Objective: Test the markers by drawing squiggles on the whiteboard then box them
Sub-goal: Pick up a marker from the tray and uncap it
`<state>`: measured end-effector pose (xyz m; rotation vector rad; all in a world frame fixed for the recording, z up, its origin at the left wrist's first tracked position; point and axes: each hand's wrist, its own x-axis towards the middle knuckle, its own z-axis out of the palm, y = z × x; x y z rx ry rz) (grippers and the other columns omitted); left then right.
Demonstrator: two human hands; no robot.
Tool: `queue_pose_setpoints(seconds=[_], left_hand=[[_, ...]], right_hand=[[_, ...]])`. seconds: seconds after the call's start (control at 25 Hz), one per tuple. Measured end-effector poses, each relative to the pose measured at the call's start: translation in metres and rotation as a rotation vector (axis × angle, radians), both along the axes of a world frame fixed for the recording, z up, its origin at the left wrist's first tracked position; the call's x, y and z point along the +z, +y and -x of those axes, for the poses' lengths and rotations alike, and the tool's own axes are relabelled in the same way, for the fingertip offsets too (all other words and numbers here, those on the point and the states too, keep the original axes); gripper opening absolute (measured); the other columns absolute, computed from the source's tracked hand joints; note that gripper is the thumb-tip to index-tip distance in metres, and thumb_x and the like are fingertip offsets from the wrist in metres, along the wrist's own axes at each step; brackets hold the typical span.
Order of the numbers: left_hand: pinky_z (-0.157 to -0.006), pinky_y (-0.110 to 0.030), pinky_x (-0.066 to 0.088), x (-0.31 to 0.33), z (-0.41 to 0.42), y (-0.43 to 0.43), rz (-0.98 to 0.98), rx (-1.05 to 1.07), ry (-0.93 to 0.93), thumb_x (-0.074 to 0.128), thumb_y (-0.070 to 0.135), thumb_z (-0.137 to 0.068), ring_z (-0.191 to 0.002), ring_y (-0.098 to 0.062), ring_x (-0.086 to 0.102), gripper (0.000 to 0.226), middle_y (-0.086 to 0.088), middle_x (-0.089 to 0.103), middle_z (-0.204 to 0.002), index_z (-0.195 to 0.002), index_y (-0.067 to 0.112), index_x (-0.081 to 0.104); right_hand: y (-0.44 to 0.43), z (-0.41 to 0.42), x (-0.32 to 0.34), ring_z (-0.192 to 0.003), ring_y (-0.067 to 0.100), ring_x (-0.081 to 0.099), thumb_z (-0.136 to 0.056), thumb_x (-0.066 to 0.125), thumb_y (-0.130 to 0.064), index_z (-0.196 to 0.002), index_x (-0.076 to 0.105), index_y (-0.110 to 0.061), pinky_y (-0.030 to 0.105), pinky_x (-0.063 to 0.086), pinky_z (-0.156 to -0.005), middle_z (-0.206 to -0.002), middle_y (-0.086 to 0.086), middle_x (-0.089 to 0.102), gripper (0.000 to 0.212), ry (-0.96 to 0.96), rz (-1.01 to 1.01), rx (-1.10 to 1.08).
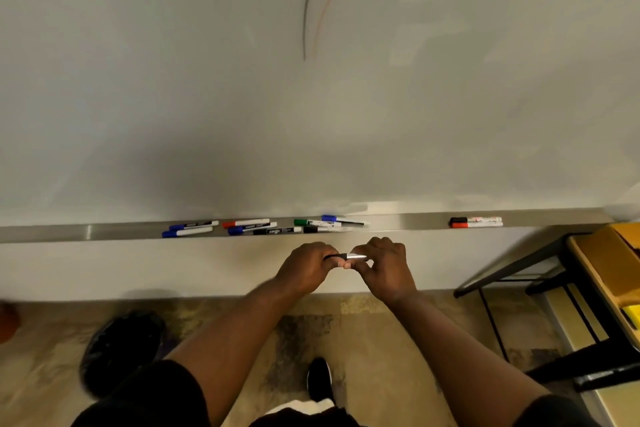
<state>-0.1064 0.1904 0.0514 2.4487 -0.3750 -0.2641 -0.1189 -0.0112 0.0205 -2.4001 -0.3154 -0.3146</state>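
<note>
Gripping one marker (pixel 344 256) lying level, left hand (pixel 308 269) and right hand (pixel 382 267) clamped on opposite ends

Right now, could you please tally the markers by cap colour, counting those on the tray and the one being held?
Blue markers on the tray: 4
Red markers: 2
Black markers: 3
Green marker: 1
Held marker, dark cap, gripped by left hand and right hand: 1
Total: 11

Markers (pixel 263 227) on tray (pixel 398 221) below whiteboard (pixel 173 80)
</note>
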Motion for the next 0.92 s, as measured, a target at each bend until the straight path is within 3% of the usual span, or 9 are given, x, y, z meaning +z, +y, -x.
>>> queue_pose_setpoints(seconds=[0.32, 0.48, 0.68, 0.84, 0.92], left_hand=[[-0.066, -0.027, 0.047, 0.004, 0.064, 0.024, -0.098, 0.031, -0.04, 0.051, 0.039, -0.099, -0.077, -0.012, 0.056, 0.025, 0.006, 0.065, -0.09, -0.104, 0.024, 0.07], [-0.071, -0.034, 0.05, 0.027, 0.057, 0.027, -0.096, 0.035, -0.119, 0.053, 0.045, -0.097, -0.078, -0.012, 0.056, 0.026, 0.007, 0.064, -0.088, -0.099, 0.024, 0.069], [-0.069, -0.028, 0.048, 0.071, 0.028, 0.058, -0.027, 0.066, -0.35, 0.051, 0.05, -0.096, -0.077, -0.007, 0.057, 0.025, 0.013, 0.062, -0.084, -0.094, 0.029, 0.065], [-0.073, -0.027, 0.051, 0.145, -0.033, 0.097, 0.039, 0.029, -0.624, 0.054, 0.055, -0.092, -0.081, -0.01, 0.066, 0.028, 0.015, 0.072, -0.093, -0.101, 0.032, 0.067], [-0.078, -0.024, 0.048, 0.199, -0.066, 0.11, 0.069, 0.016, -0.804, 0.053, 0.053, -0.093, -0.08, -0.016, 0.068, 0.031, 0.013, 0.073, -0.098, -0.104, 0.03, 0.069]], right_hand=[[0.033, 0.057, 0.01, -0.085, 0.013, 0.051, -0.085, 0.061, -0.055, -0.086, 0.075, -0.032, 0.036, 0.03, -0.08, -0.078, -0.015, 0.063, 0.028, 0.013, 0.035, -0.006], [0.032, 0.048, 0.035, -0.083, 0.012, 0.051, -0.078, 0.061, -0.062, -0.077, 0.074, -0.033, 0.034, 0.026, -0.078, -0.069, -0.016, 0.059, 0.032, -0.045, 0.062, -0.1], [0.037, 0.017, 0.08, -0.082, 0.009, 0.052, -0.083, 0.059, -0.063, -0.088, 0.071, -0.034, 0.031, 0.028, -0.08, -0.074, -0.019, 0.054, 0.031, -0.168, -0.016, -0.233], [0.053, -0.015, 0.145, -0.083, 0.012, 0.06, -0.089, 0.062, -0.039, -0.101, 0.064, -0.031, 0.033, 0.033, -0.078, -0.086, -0.018, 0.06, 0.015, -0.279, -0.099, -0.326], [0.057, -0.03, 0.189, -0.082, 0.014, 0.06, -0.086, 0.067, -0.025, -0.103, 0.06, -0.027, 0.033, 0.035, -0.079, -0.089, -0.015, 0.062, 0.018, -0.325, -0.167, -0.39]])
